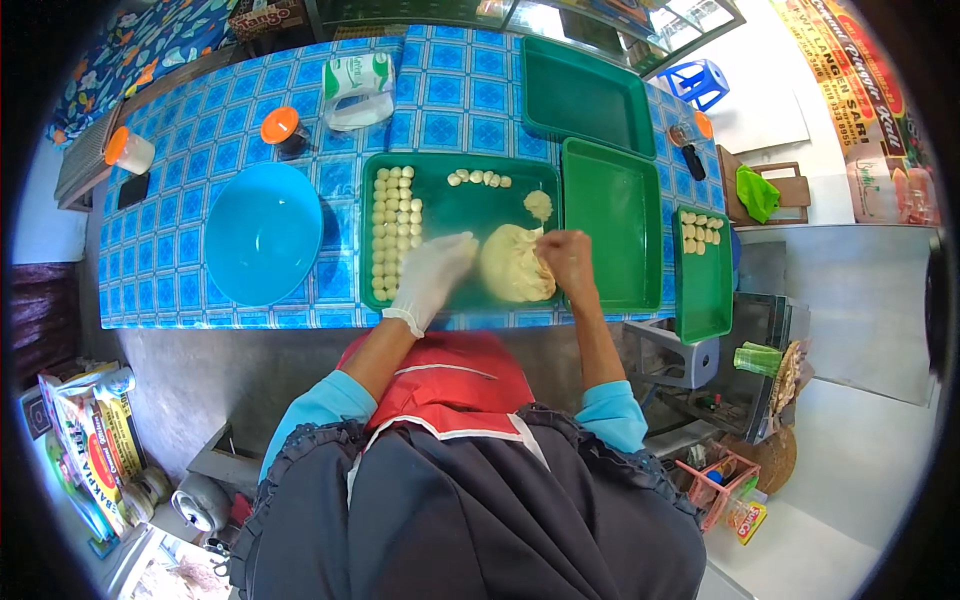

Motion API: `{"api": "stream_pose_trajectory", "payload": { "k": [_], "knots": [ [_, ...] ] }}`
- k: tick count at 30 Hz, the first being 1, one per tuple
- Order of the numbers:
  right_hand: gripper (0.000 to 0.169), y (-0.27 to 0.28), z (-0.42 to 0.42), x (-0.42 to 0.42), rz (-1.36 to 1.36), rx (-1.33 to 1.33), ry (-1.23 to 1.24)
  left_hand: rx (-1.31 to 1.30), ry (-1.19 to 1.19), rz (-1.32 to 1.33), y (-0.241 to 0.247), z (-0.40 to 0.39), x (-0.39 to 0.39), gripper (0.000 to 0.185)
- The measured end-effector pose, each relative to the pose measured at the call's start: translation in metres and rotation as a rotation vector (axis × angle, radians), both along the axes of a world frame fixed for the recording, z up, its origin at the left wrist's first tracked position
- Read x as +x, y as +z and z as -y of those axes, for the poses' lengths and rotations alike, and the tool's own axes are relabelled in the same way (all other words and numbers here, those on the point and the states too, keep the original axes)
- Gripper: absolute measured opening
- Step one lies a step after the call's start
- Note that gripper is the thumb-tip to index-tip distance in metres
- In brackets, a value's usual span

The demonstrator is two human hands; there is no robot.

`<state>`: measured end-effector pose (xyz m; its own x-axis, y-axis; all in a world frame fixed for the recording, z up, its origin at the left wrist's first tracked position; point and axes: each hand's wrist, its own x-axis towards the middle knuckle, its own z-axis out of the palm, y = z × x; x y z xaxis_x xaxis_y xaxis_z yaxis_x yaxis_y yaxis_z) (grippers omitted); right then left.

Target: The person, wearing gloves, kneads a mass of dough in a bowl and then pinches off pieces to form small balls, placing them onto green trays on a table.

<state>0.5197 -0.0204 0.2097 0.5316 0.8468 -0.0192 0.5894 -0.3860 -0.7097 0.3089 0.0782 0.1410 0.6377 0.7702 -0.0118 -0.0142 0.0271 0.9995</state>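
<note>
A large lump of pale dough (510, 264) lies in the front right part of a green tray (457, 214). My right hand (568, 259), bare, pinches the right side of this lump with its fingertips. Left of the lump is my left hand (435, 274) in a whitish glove, its fingers curled; whether a piece of dough is inside it is hidden. Small dough balls (390, 232) stand in rows along the tray's left side. A short row of dough pieces (480, 178) sits near the back rim. Behind the lump rests a smaller flattened dough piece (538, 204).
Left of the tray is a blue basin (264, 234). Green trays (611, 225) (589, 97) stand right and behind; a narrow green tray (705, 292) with dough pieces overhangs the table's front edge. Orange-lidded jars (282, 127) and a plastic container (358, 94) stand on the checked tablecloth (469, 97).
</note>
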Motion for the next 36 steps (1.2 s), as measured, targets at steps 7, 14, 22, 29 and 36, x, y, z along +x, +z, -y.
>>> {"api": "stream_pose_trajectory", "payload": {
  "k": [7, 14, 22, 29, 36],
  "knots": [
    [0.008, -0.047, 0.016, -0.020, 0.533, -0.096, 0.219, -1.029, 0.068, 0.328, 0.015, 0.005, 0.013, 0.029],
    [0.009, 0.026, 0.004, 0.015, -0.548, 0.062, 0.061, -0.961, 0.119, 0.293, 0.021, 0.006, 0.020, 0.031],
    [0.004, -0.041, -0.050, 0.078, 0.539, 0.098, 0.346, -0.676, 0.098, 0.288, 0.006, 0.020, 0.031, 0.036],
    [0.016, -0.068, -0.071, 0.070, 0.907, -0.224, 0.706, -0.214, 0.102, 0.124, -0.002, 0.023, 0.012, 0.038],
    [0.019, -0.015, -0.071, 0.061, 0.064, -0.116, 0.418, -0.757, 0.233, 0.242, 0.038, 0.021, 0.030, 0.048]
  ]
}}
